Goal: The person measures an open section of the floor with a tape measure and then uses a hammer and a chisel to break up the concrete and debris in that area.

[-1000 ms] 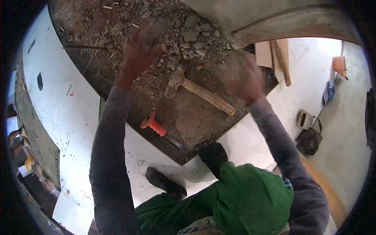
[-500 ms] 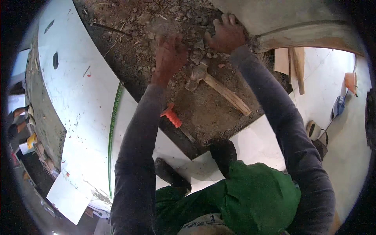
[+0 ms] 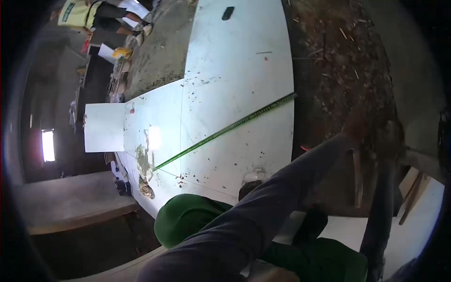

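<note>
view has swung left; left hand [image 3: 358,123] and right hand [image 3: 389,135] near rubble [image 3: 339,91]

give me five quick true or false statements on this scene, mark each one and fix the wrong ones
1. The left hand and right hand are both at the dirt patch. True.
2. A green strip lies across the white tiles. True.
3. The left hand is gripping the green strip. False: the strip lies well apart from it.
4. Nobody else is in view. False: another person is at the upper left.
5. Both hands are sharp in the picture. False: they are dark and blurred.
</note>
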{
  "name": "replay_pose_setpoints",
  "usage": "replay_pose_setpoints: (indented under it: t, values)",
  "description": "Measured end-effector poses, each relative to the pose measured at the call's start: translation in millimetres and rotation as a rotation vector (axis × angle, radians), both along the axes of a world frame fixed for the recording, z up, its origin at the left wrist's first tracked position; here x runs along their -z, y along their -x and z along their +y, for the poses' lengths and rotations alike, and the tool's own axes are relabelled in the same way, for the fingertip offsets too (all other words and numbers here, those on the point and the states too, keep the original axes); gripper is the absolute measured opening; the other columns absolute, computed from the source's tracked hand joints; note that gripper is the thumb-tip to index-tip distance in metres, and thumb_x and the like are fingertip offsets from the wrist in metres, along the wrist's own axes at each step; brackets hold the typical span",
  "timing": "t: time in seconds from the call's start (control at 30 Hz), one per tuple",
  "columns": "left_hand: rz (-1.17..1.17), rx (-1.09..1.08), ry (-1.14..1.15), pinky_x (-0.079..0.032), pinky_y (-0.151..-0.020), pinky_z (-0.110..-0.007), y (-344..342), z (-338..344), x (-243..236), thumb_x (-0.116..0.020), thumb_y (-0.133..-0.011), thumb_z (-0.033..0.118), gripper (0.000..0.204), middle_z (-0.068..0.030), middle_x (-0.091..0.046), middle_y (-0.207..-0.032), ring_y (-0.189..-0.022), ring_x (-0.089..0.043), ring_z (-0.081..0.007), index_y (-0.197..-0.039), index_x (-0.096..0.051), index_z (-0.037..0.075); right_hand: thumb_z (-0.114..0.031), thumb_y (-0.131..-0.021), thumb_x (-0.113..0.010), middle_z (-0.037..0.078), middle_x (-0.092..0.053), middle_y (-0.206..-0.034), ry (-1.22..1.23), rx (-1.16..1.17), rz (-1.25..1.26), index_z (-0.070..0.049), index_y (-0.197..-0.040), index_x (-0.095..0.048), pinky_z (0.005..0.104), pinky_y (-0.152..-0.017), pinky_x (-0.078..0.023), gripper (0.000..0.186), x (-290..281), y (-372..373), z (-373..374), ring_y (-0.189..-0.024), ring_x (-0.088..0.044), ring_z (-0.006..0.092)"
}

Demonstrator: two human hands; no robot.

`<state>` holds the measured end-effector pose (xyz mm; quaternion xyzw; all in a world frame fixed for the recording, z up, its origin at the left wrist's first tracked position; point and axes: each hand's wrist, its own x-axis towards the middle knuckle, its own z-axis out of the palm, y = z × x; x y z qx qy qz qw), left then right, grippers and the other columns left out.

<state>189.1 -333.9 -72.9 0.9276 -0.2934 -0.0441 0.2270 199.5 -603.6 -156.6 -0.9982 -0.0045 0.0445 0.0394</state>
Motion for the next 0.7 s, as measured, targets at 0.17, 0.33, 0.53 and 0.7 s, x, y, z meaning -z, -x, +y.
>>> replay_pose_setpoints:
  t: [0.17, 0.33, 0.53, 0.7]
  values:
    - [-0.219, 0.145, 0.038, -0.051, -0.101, -0.052, -30, 54, -29, -0.073, -0.09, 0.039, 0.037, -0.0099, -0.067, -0.121, -0.122, -0.061, -0.0324, -0.119, -0.067, 0.017, -0.045, -0.106, -0.059, 0.014, -0.064, -0.128, -0.693, -0.261, -0.36, -0.007, -0.141, -0.057, 0.0402, -0.079, -0.058, 0.052, -64, 11, 25, -0.102, -0.067, 0.0249]
    - [-0.591, 0.324, 0.033, -0.053, -0.097, -0.051, -35, 150, -97, -0.073, -0.088, 0.039, 0.029, -0.0062, -0.069, -0.115, -0.118, -0.063, -0.0299, -0.108, -0.072, 0.018, -0.041, -0.107, -0.056, 0.013, -0.071, -0.1, -1.662, 0.085, 0.416, -0.001, -0.131, -0.063, 0.0402, -0.073, -0.058, 0.047, -123, 53, 79, -0.076, -0.068, 0.024]
    - [0.153, 0.261, 0.299, -0.055, -0.074, -0.042, 58, 269, -188, -0.072, -0.097, 0.023, 0.019, -0.005, -0.066, -0.092, -0.089, -0.067, -0.0198, -0.106, -0.059, 0.012, -0.034, -0.103, -0.062, 0.008, -0.07, -0.096, -1.312, -0.078, 1.004, -0.002, -0.124, -0.065, 0.0342, -0.074, -0.054, 0.039, -276, 77, 215, -0.079, -0.064, 0.0175]
    - [0.897, -0.521, 0.843, -0.052, -0.061, -0.03, 194, 356, -178, -0.073, -0.098, 0.011, 0.021, -0.0022, -0.063, -0.085, -0.074, -0.063, -0.0113, -0.109, -0.056, 0.007, -0.028, -0.096, -0.069, 0.008, -0.069, -0.106, -0.776, -0.124, 1.245, -0.006, -0.115, -0.072, 0.0345, -0.097, -0.048, 0.03, -270, 101, 257, -0.101, -0.065, 0.0196]
